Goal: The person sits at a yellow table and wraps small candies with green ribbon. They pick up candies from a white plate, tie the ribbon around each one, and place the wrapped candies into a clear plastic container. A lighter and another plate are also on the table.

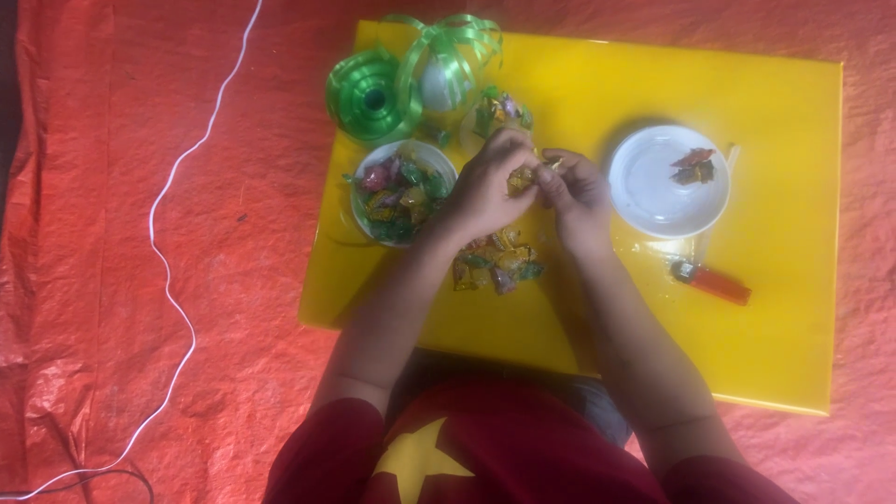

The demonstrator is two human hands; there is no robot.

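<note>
Both my hands meet over the middle of a yellow board (775, 308). My left hand (485, 187) and my right hand (574, 191) pinch a small wrapped sweet (523, 177) between their fingertips. Below my hands lies a small heap of wrapped sweets (495, 261) on the board. To the left stands a white bowl (403, 191) filled with several wrapped sweets in green, yellow and pink. A small clear packet of sweets (499, 110) lies just beyond my left hand.
A roll of green ribbon (369, 93) with loose loops lies at the board's far left corner. A white plate (665, 182) with two sweets stands on the right, an orange lighter (714, 280) in front of it. A white cord (173, 271) runs over the red ground sheet.
</note>
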